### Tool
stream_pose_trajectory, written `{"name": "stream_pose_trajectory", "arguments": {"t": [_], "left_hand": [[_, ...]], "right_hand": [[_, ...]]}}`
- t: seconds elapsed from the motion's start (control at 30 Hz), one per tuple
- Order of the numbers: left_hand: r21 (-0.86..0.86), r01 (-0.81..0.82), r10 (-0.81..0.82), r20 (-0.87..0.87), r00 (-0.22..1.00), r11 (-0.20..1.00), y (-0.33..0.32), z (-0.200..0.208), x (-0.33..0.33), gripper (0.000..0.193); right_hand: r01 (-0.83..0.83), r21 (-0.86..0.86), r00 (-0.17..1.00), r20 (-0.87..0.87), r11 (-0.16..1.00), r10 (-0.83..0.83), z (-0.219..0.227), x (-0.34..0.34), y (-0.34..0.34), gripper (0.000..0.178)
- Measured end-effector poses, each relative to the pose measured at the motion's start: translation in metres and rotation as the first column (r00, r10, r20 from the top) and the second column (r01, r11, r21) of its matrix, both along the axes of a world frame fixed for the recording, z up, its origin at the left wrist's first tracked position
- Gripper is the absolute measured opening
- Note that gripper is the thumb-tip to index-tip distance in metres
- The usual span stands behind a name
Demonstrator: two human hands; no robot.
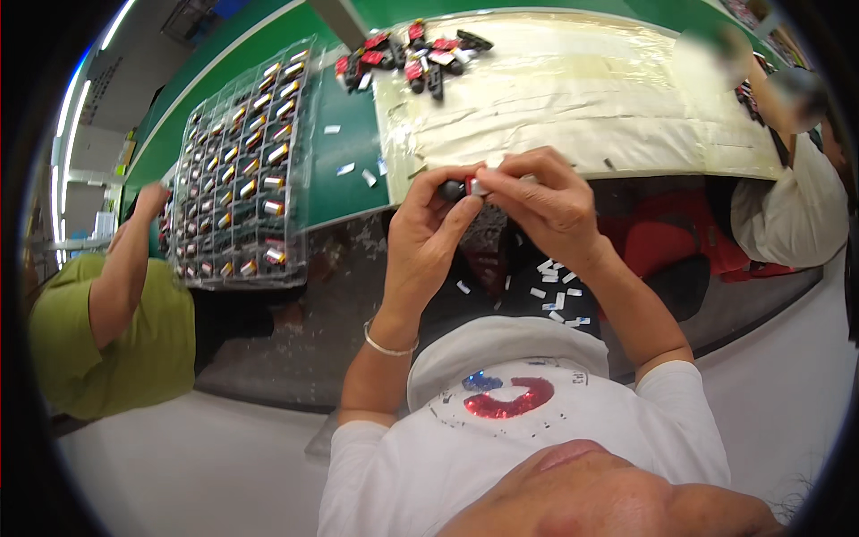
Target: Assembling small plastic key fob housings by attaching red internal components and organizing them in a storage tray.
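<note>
Left fingers (458, 220) hold a black piece (454, 190), its apparently red label (470, 184) illegibly small.

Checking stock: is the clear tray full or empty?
Not empty: small parts show in many cells across the clear tray. Whether every cell is filled, I cannot tell.

bright | tube lights (76, 123) glaring upper left | fisheye bend, dark corners
</note>
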State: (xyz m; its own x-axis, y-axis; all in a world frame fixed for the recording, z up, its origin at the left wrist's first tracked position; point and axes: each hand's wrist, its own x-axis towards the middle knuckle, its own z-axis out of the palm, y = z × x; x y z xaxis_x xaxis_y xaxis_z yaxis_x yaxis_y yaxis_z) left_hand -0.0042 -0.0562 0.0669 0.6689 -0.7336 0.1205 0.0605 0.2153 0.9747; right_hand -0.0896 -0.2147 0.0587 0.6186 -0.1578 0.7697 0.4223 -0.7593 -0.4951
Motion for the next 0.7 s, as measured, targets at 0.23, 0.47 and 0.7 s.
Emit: {"name": "stream_pose_trajectory", "arguments": {"t": [0.23, 0.47, 0.7], "left_hand": [[0.057, -0.062, 0.056, 0.112, 0.992, 0.996, 0.010, -0.012, -0.002, 0.027], [0.022, -0.154, 0.152, 0.067, 0.986, 0.988, 0.004, -0.028, -0.010, 0.019], [-0.066, -0.170, 0.180, 0.214, 0.960, 0.983, -0.002, -0.019, -0.028, 0.018]], "right_hand": [[-0.098, 0.073, 0.993, -0.052, 0.993, 0.102, -0.008, -0.002, 0.003, 0.030], [-0.046, 0.181, 0.987, -0.146, 0.982, 0.073, -0.020, -0.007, 0.013, 0.027], [-0.181, 0.797, 0.865, -0.150, 0.576, 0.479, -0.023, -0.009, 0.006, 0.037]]}}
